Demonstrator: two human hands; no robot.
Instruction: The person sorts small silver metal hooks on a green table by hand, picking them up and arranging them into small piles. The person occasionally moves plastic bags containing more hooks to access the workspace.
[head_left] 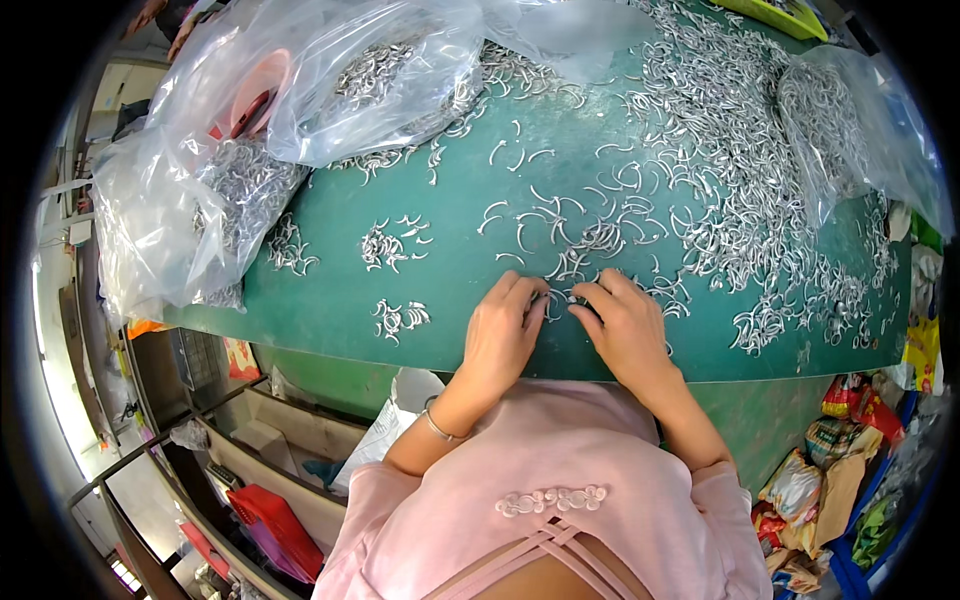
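Near the front edge of the green table [330, 240], my left hand [503, 325] and my right hand [628, 325] face each other with curled fingers. The fingertips are at small curved silver metal pieces, and what each pinches is too small and hidden to tell. A loose scatter of curved metal pieces [595, 235] lies just beyond my hands. To the left are two small piles, a farther pile [385, 245] and a nearer pile [402, 318]. A large spread of the same pieces [735, 180] covers the right side.
Clear plastic bags of metal pieces stand at the left [245, 190], back [385, 80] and right [825, 120]. A yellow-green tray [785, 15] sits at the far right. Below the table are a shelf [270, 420] with a red container [275, 525] and, to the right, several packages [800, 490].
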